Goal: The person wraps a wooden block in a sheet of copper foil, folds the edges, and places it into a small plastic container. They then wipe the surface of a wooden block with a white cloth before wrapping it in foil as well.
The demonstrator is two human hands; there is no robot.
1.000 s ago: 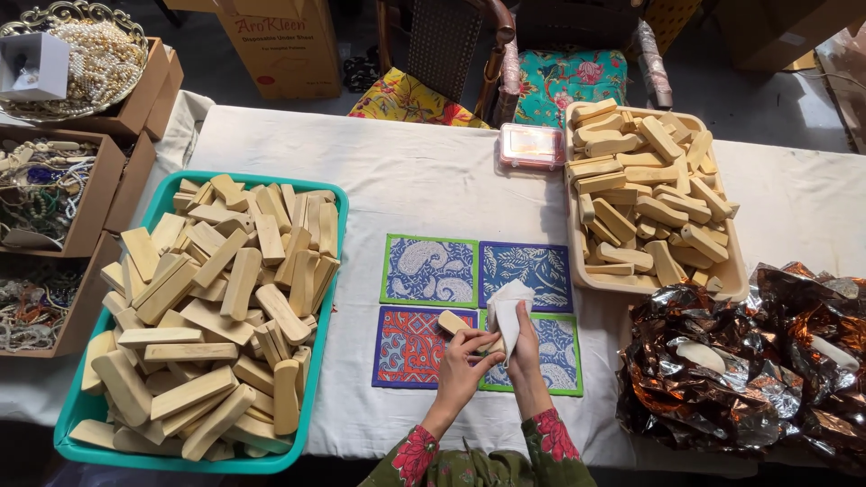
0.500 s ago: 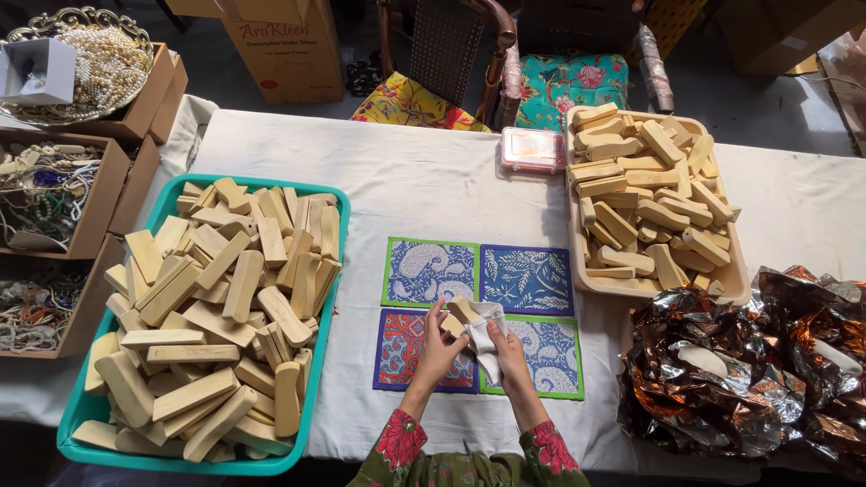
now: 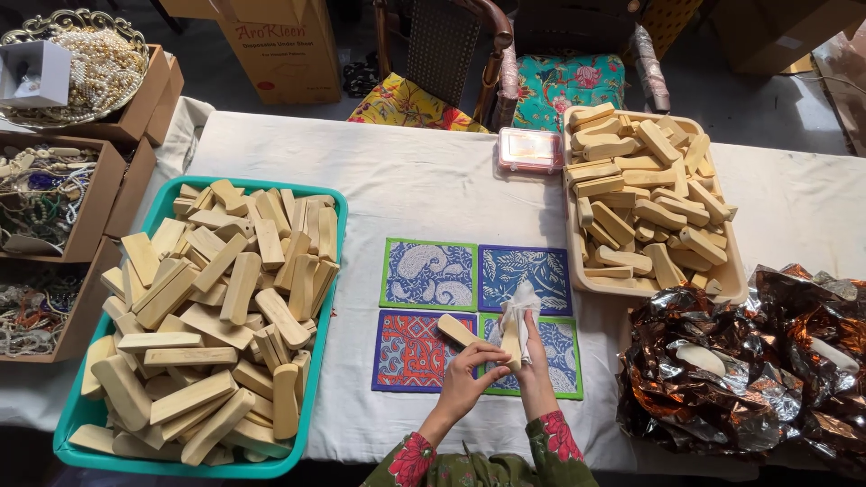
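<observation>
Right now a pale bar [image 3: 511, 341] stands upright over the patterned mats [image 3: 431, 274], left hand [image 3: 469, 377] fingers gripping it, right hand [image 3: 534, 361] pressing a white cloth [image 3: 520, 302] on it; best wiped firmly, turning it steadily.

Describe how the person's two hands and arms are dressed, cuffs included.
Both hands, left hand and right hand, are bare: no gloves, and no rings or watch can be made out. The forearms wear long olive-green patterned sleeves, each ending in a red cuff with a pale floral print.
</observation>
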